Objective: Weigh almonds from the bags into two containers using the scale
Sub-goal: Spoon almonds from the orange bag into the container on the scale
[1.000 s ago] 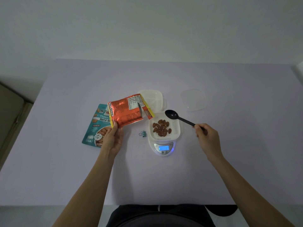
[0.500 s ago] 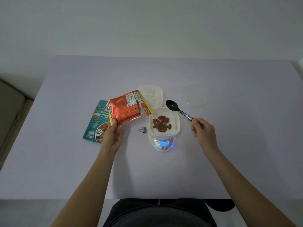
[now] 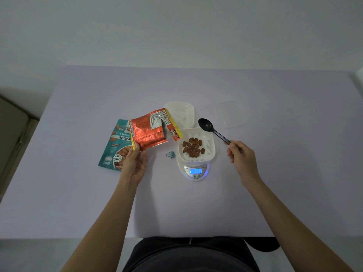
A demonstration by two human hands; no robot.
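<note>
Orange bag (image 3: 149, 132): in the head view, the left hand (image 3: 134, 163) pinches its bottom corner and holds it up off the table (image 3: 275, 193). Its open top tips toward the scale (image 3: 196, 171), likely so the spoon can reach in.
Black spoon (image 3: 213, 130): the right hand (image 3: 240, 156) curls around the end of the handle. The bowl of the spoon looks empty and hangs over the far edge of the white container (image 3: 196, 158).
Almonds (image 3: 193, 147): a small pile lies in that container, which sits on the scale so they can be weighed.
Scale screen: it glows blue and seems to read 19.
Second container (image 3: 181, 114): it waits empty just behind the scale, partly hidden by the orange bag.
Teal bag (image 3: 115, 146): it lies flat on the table under the left hand, likely saved for later.
Clear lid (image 3: 231, 114): it is set aside, far right.
Little clip (image 3: 170, 154): it lies beside the scale, probably taken off a bag.
Next, I think: more scoops.
</note>
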